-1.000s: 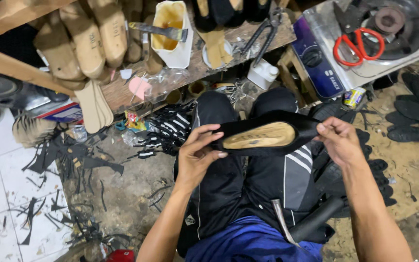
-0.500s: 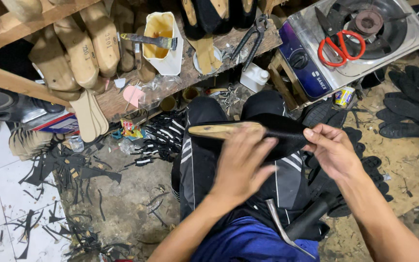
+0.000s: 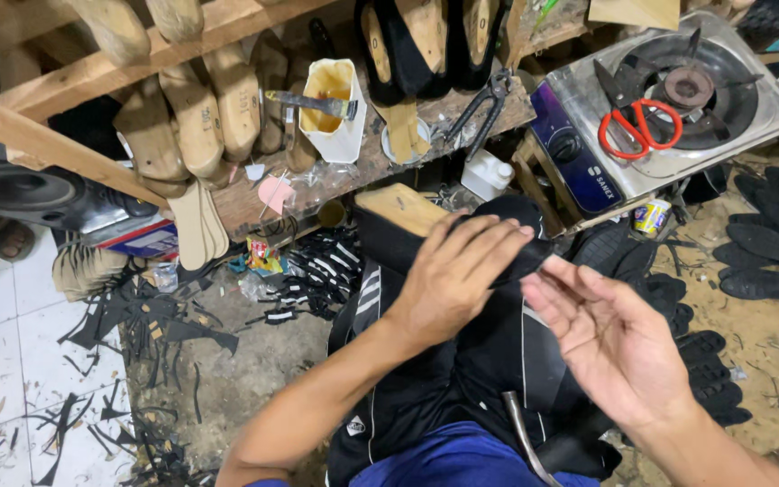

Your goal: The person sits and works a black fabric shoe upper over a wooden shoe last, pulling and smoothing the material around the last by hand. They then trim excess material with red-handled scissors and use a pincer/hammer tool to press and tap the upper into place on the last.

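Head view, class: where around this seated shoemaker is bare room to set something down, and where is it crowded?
Freest is the sandy floor to the person's right, between the black soles and the right hand. The white tiles to their left hold only thin scraps. Crowded: the wooden shelf with its glue tub, and the stove carrying red scissors. The left hand covers the lasted shoe.

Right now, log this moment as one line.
left hand: grips black shoe on wooden form | right hand: open, beside it | lap

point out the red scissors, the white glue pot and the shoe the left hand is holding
red scissors (image 3: 639,128), head view, on the crossing of the handles
white glue pot (image 3: 337,135), head view, on its front wall
black shoe on a wooden last (image 3: 389,239), head view, on the black upper beside the left hand (image 3: 457,280)
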